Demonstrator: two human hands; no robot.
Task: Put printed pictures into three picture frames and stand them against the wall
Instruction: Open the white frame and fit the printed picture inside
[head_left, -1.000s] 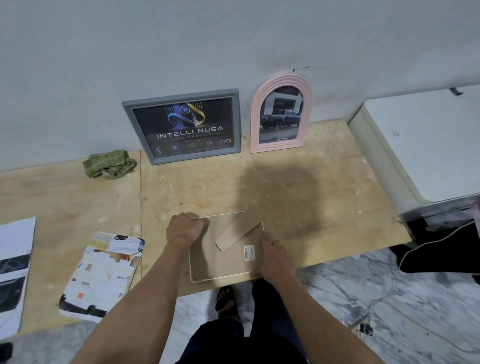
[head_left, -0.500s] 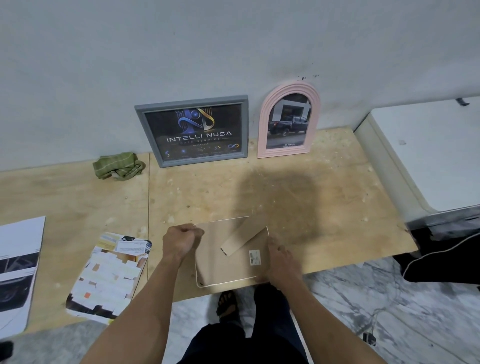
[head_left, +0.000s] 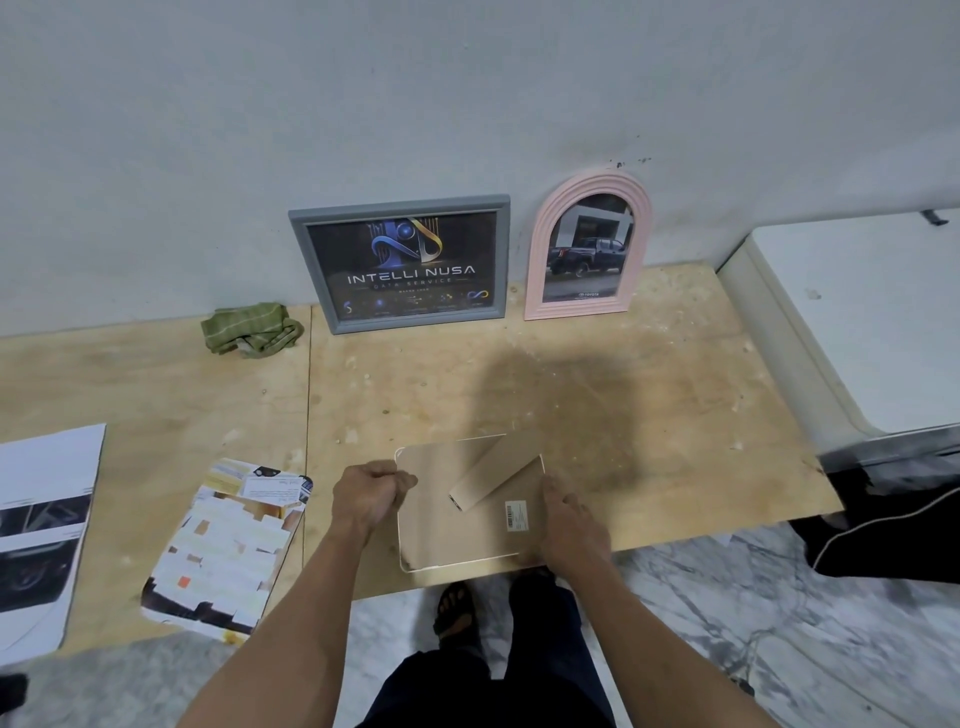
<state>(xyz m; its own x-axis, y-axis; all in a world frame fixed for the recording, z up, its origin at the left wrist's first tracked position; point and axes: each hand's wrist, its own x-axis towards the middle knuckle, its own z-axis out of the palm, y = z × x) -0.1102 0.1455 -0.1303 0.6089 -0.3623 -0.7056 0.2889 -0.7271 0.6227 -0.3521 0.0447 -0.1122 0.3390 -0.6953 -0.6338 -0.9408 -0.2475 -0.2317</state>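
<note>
Head view: the third picture frame (head_left: 462, 506) is lying face down near the front edge of the plywood tabletop (head_left: 649, 415), its brown backing board uppermost, its easel stand (head_left: 496, 478) folded out at an angle and a barcode sticker (head_left: 516, 515) showing near its right side. The left hand (head_left: 371, 493) is sitting at the frame's upper left corner with fingers curled tight, apparently pinching the edge, though the contact itself is hidden. The right hand (head_left: 569, 519) is lying over the right edge, fingers bent down around it. Two finished frames are leaning against the wall (head_left: 467, 104): the grey frame (head_left: 400, 265) and, just beside it, the pink arched frame (head_left: 587, 249). A green cloth (head_left: 252, 330) and loose printed sheets (head_left: 228, 540) are lying to the left. The step in hand is judged to be closing or lifting the last frame; it would be done well by checking that the backing is seated flush, gripping both side edges evenly, turning the frame upright without flexing it, and leaning it beside the other two.
</note>
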